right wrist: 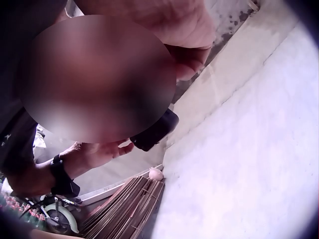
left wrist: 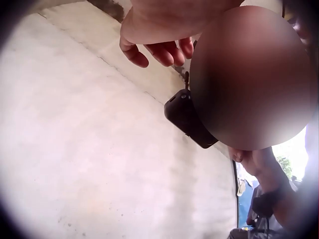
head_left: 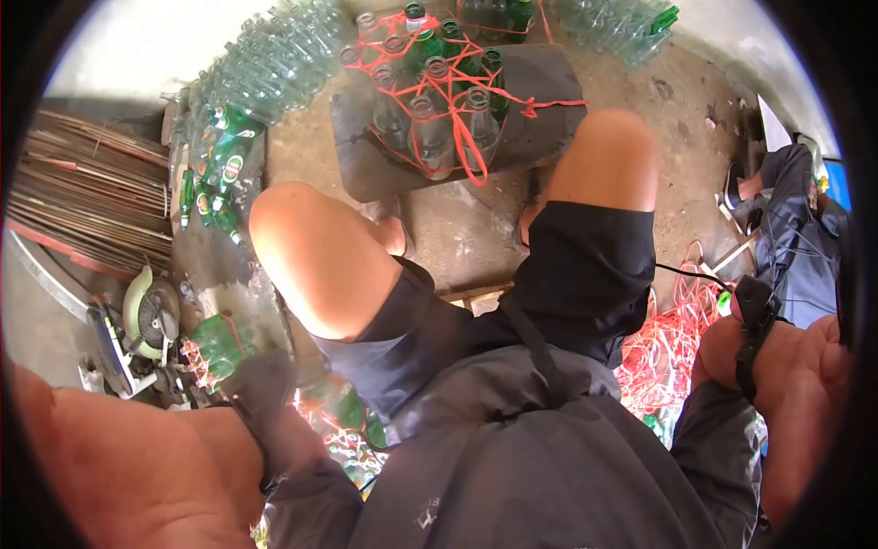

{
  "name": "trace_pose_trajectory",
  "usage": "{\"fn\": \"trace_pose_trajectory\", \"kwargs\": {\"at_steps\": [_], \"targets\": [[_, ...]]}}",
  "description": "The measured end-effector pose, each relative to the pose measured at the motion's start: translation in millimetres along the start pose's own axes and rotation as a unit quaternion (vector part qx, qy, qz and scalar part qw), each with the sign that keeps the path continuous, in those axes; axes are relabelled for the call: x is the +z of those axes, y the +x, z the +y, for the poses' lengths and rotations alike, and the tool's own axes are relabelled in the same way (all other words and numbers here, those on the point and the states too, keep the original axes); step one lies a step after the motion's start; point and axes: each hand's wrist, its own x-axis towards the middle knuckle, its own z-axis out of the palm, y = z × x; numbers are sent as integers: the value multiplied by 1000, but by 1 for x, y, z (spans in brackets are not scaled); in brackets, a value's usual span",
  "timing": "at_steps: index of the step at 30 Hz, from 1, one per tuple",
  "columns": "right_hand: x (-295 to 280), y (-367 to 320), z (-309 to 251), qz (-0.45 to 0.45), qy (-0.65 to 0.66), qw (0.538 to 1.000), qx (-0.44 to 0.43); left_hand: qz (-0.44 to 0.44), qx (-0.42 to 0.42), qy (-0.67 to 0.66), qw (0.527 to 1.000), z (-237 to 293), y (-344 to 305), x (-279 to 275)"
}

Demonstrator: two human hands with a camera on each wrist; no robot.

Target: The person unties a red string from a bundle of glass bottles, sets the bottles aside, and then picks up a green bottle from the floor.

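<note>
Both hands are raised beside the head, apart from the bottles. At the lower left of the head view is my left hand [head_left: 137, 467], palm showing; in the left wrist view its fingers hang loosely bent near a black head-worn camera [left wrist: 188, 117]. My right hand [head_left: 805, 403] is at the right edge of the head view, palm showing. In the right wrist view, the right hand's fingers [right wrist: 192, 62] bend beside the head, partly hidden by a blurred patch. Ahead of the knees, a cluster of clear and green glass bottles [head_left: 480, 123], laced with red twine, stands on a dark mat [head_left: 361, 174].
Rows of clear bottles [head_left: 274, 64] line the wall, with green bottles [head_left: 229, 169] lying closer. A stack of thin brown strips [head_left: 91, 183] and a pale-rimmed wheel [head_left: 151, 316] are at left. Tangled red twine [head_left: 672, 352] lies at right, near another person's leg [head_left: 752, 188].
</note>
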Motion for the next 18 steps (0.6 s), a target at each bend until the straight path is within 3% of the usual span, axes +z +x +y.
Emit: {"fn": "trace_pose_trajectory", "kwargs": {"at_steps": [2,3,4,5,8,16,18], "targets": [[0,-8,41,-1,1,1000,1,-9,8,10,1000,10,4,4],[-2,-17,27,-2,2,1000,2,-13,12,14,1000,14,5,6],[44,6,20,-2,-1,1000,2,-16,18,16,1000,9,0,5],[17,-57,3,-4,-5,1000,4,-19,22,17,999,17,6,11],[-7,-22,-28,-26,-10,999,17,-17,18,21,999,9,4,8],[-30,66,-40,-101,-18,994,29,8,13,48,999,-32,-12,-22],[-17,89,12,-114,-29,993,0,27,42,63,997,-37,-9,-30]]}}
